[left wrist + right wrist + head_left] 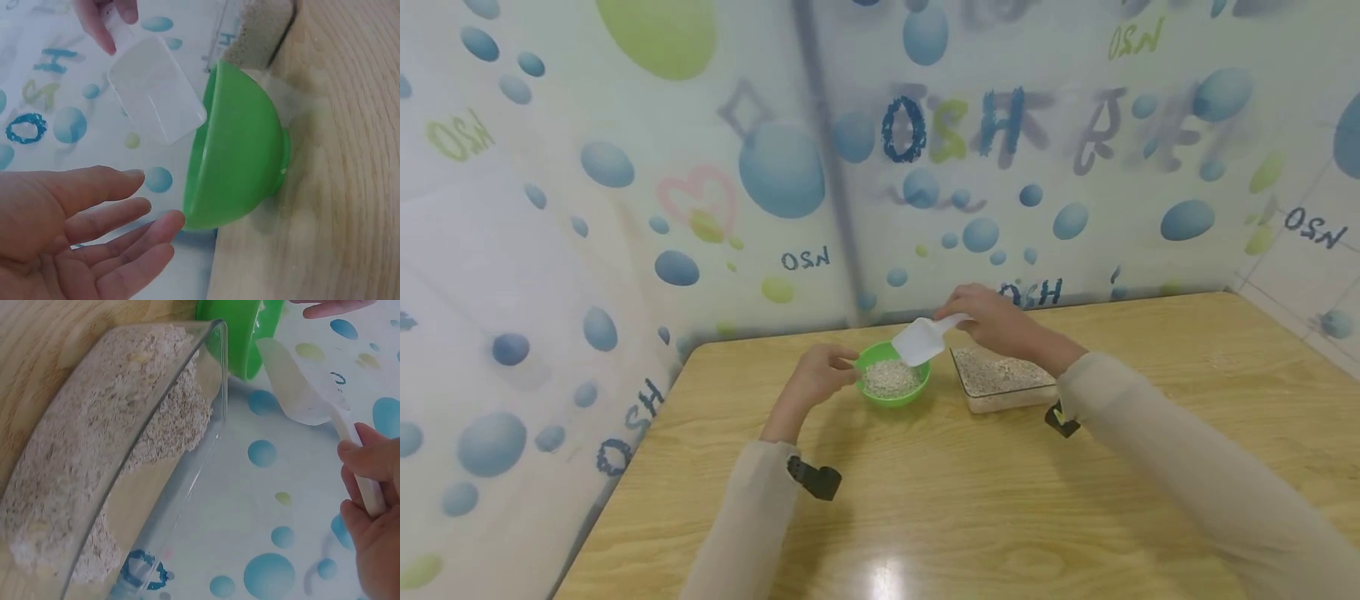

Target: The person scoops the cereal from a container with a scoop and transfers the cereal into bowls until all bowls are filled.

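A green bowl (892,401) stands on the table, part full of pale flakes (889,379) that look like rolled oats. My left hand (822,375) is at its left side, fingers loosely extended; in the left wrist view a fingertip is right at the rim of the bowl (244,144). My right hand (988,321) grips the handle of a white plastic scoop (917,342). The scoop is tilted down over the bowl, its lip by the rim. In the left wrist view the inside of the scoop (153,87) looks bare.
Right of the bowl, beneath my right forearm, sits a clear rectangular glass container (1011,402) of similar flakes (94,406). The wooden table (925,492) ends at a wall covering (760,233) printed with blue and green dots. Each wrist wears a black strap (815,479).
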A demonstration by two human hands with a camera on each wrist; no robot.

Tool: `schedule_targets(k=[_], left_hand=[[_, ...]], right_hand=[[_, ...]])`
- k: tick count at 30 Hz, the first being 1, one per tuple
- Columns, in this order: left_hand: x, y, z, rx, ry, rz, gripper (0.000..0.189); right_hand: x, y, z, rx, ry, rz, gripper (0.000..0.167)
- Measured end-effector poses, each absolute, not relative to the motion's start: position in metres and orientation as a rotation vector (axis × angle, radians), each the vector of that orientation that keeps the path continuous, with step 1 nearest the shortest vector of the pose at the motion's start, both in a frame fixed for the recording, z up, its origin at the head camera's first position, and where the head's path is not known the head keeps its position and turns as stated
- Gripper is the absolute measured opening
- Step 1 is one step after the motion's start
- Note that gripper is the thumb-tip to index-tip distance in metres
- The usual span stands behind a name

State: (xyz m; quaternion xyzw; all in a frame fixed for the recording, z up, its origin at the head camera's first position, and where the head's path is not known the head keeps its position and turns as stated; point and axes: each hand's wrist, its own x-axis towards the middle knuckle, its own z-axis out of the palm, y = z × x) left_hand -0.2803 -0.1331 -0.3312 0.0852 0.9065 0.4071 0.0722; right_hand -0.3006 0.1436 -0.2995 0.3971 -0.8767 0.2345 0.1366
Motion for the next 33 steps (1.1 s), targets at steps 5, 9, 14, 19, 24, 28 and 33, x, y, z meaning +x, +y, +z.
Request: schedule_targets(k=[5,9,14,19,24,28,33], left_hand=[[-0.276,-0.120,-0.327,0.317,2.768,1.200,0.035],[-0.273,-0.103,-0.326,0.393,2.764,1.211,0.033],[-0.272,-0.082,-0.329,0.485,2.707,1.273,0.031],[-0.269,-0.061,-0.332,0.545,2.666,1.351,0.028],[-0.268,-0.042,-0.336,0.546,2.625,1.352,0.028],[-0.268,-0.029,-0.342,0.515,2.598,1.338,0.028],[-0.269,-0.016,-0.351,0.479,2.571,1.330,0.027]], right_hand=[[-0.297,0.157,-0.295,1.103,-2.553,0.692,0.029],[-0.293,0.170,-0.290,1.053,-2.590,0.688,0.030],[-0.290,0.188,-0.287,1.015,-2.603,0.649,0.030],[-0.284,0.205,-0.288,1.001,-2.636,0.625,0.029],[-0.281,0.221,-0.294,0.982,-2.682,0.642,0.028],[-0.279,0.230,-0.296,0.971,-2.703,0.623,0.026],[-0.278,0.239,-0.300,0.976,-2.750,0.578,0.025]])
